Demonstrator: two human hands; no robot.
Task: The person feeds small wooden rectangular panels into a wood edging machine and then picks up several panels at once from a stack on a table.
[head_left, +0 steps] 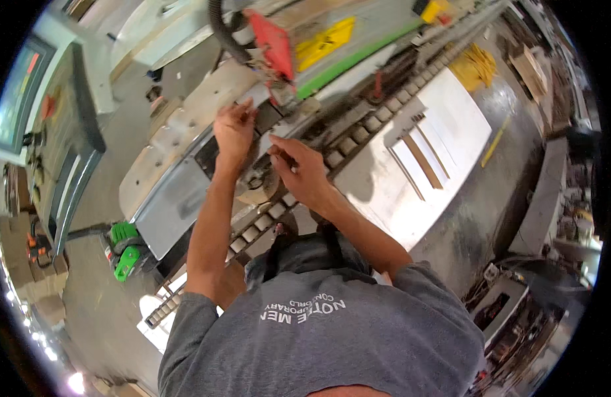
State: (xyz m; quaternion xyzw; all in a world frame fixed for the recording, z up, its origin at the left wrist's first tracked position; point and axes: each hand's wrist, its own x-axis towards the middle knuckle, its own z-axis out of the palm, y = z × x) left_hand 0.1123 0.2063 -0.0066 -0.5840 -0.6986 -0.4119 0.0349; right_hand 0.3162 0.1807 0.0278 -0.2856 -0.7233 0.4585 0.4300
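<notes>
Both my hands reach over a long workshop machine, above a dark recess [269, 121] in its bed. My left hand [235, 129] is at the far side of the recess, its fingertips pinched together; whatever they hold is too small to tell. Close by on the right, my right hand [300, 169] hovers with loosely bent fingers, thumb and forefinger apart, and nothing visible between them. Just past the hands stands a red guard plate [272, 43] on the machine. A track of pale blocks [335, 159] runs diagonally under my right wrist.
A grey metal panel [170, 205] lies left of my left forearm, near a green power tool [125, 250]. On the right is a white board [385, 198] bearing brown strips [421, 162]. A dark hose [219, 30] hangs above; a yellow cloth [476, 66] lies far right.
</notes>
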